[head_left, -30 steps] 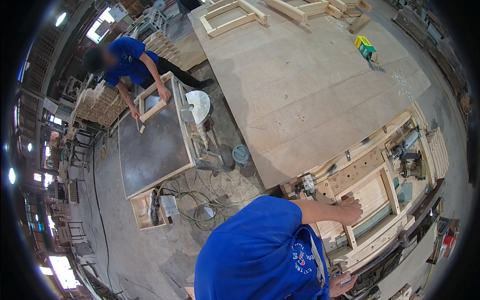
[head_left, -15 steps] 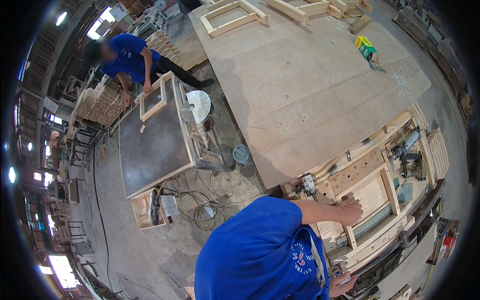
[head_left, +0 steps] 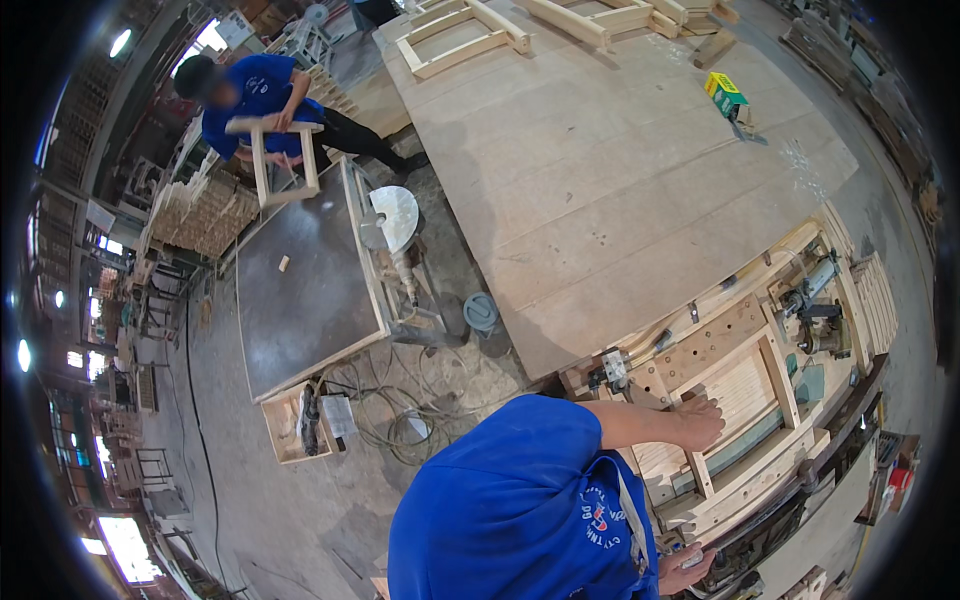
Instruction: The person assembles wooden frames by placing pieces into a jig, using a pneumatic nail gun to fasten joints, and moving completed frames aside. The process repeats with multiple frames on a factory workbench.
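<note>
At the lower right a pale wooden frame lies in a wooden jig fitted with metal clamps. My left hand rests on the frame's near end, its fingers curled over the wood. Lower down, by the jig's near edge, is my right hand, mostly past my blue shirt. Its fingers are closed round a small pale thing, too little of which shows to name.
A large board-topped table carries several wooden frames and a green-yellow box. At the left, a co-worker holds a small wooden frame over a dark-topped table. Hoses lie on the floor.
The co-worker has lifted the small frame off the dark table and tilted it upright toward their body. My hands and the frame in the jig look almost unmoved.
</note>
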The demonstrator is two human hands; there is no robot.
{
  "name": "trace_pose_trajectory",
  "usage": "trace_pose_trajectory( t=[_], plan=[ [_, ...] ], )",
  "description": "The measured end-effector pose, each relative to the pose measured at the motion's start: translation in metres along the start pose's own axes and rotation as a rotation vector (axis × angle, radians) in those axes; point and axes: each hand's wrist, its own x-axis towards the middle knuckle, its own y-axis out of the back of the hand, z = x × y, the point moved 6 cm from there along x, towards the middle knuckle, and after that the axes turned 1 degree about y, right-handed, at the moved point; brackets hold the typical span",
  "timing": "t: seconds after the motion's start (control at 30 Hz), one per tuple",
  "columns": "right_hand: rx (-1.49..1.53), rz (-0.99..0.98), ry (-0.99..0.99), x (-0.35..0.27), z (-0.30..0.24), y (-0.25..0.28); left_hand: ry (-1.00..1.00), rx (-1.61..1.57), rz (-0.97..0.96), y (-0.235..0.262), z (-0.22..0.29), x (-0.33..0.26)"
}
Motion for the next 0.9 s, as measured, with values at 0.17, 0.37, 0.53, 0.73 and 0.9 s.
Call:
trace_pose_trajectory(
  t=[0.17, 0.37, 0.53, 0.73, 0.9],
  plan=[
    [-0.012, -0.017, -0.05, -0.003, -0.007, 0.004, 0.018, -0.011, -0.065, -0.003, -0.001, 0.002],
    [-0.011, 0.164, 0.143, -0.006, -0.04, 0.027, 0.071, -0.011, -0.205, -0.005, -0.002, 0.003],
    [-0.015, 0.15, 0.112, -0.004, -0.039, 0.028, 0.074, -0.008, -0.204, 0.001, 0.002, 0.001],
    [-0.011, 0.188, 0.134, -0.005, -0.041, 0.031, 0.08, 0.006, -0.259, 0.006, 0.004, 0.002],
    [0.003, 0.192, 0.123, -0.004, -0.041, 0.033, 0.119, -0.012, -0.325, 0.004, 0.003, 0.003]
  ],
)
